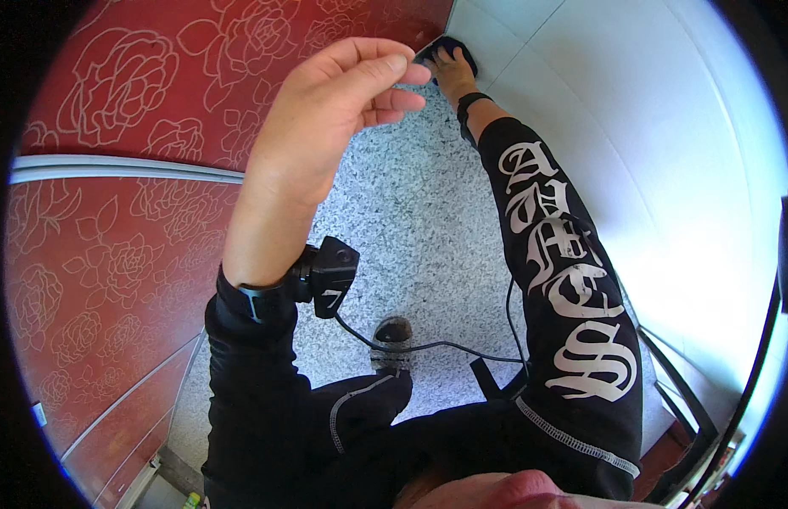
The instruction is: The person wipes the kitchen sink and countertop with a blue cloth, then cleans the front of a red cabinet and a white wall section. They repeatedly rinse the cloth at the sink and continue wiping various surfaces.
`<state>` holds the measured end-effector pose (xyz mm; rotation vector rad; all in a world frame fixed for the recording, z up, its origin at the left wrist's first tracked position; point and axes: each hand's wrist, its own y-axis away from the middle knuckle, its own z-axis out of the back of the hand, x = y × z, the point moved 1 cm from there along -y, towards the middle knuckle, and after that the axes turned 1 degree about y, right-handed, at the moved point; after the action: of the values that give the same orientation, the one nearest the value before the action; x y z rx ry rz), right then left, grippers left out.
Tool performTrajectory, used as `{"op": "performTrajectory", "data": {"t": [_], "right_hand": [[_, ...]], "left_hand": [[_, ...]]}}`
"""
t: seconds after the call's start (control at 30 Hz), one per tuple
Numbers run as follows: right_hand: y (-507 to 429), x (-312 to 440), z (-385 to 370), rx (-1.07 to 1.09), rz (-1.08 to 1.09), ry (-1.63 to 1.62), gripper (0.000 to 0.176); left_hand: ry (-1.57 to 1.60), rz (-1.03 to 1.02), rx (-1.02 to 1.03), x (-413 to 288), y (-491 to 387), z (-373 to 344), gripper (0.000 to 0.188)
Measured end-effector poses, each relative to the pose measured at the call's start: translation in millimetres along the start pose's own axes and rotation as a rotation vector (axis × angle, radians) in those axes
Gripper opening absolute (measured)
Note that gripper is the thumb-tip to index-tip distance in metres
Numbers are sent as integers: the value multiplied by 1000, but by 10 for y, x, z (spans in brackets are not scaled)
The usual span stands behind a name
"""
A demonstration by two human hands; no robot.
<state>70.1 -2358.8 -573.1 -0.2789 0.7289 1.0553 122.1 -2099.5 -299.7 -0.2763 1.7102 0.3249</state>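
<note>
My left hand (pixel 343 108) is raised in front of the red rose-patterned panels (pixel 133 83), nearer to the camera than they are. Its fingers are loosely curled with gaps between them, the thumb lies close to the index finger, and I see nothing in its grasp. Farther away, my right hand (pixel 456 73) reaches to where a red panel meets the white wall (pixel 597 127). Its fingers lie on a dark blue cloth-like item (pixel 469 56), mostly covered by the hand.
A black camera device (pixel 335 273) is strapped to my left wrist, and its cable (pixel 432 344) hangs across toward my right arm. Below is a speckled grey floor (pixel 419 210) with my shoe (pixel 393 331) on it. A metal rail (pixel 127 170) divides the red panels. Black frame parts (pixel 680 382) stand at right.
</note>
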Motion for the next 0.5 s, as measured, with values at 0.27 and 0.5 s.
{"op": "performTrajectory", "data": {"t": [0.27, 0.5], "right_hand": [[1219, -141, -475, 131, 59, 13, 74], [3188, -822, -941, 21, 142, -25, 54]], "left_hand": [[-161, -32, 155, -26, -58, -493, 32], [5, 32, 191, -212, 38, -1425, 22]]}}
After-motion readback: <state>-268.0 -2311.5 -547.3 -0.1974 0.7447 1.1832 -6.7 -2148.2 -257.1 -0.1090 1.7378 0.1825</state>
